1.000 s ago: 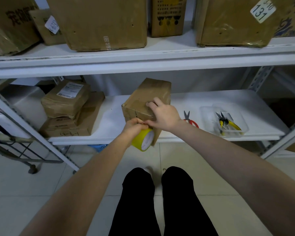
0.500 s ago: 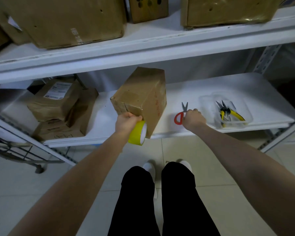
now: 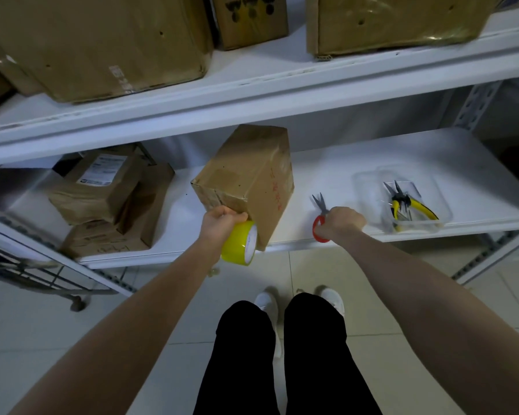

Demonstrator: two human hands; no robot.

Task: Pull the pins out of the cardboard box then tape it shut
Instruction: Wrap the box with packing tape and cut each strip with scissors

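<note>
On the lower white shelf (image 3: 357, 163), the cardboard box (image 3: 249, 178) stands tilted on its near edge, close to the shelf's front lip and roughly in the middle of its width. The person's left hand (image 3: 221, 224) is curled around a roll of yellow tape (image 3: 241, 241), pressing it against the box's near lower corner; the roll hangs just past the shelf edge. To the right, the right hand (image 3: 340, 223) is closed on the red handles of a pair of scissors (image 3: 320, 214), whose grey blades point away toward the back of the shelf. Further right sits a clear plastic tray (image 3: 369, 181) holding yellow-handled pliers (image 3: 408, 206). Well to the left of the box, a few brown parcels (image 3: 108, 199) lie stacked, the top one bearing a white label. Large cardboard cartons (image 3: 96, 40) fill the shelf above. Below, black trousers and white shoes stand on the pale tiled floor (image 3: 432, 301).
</note>
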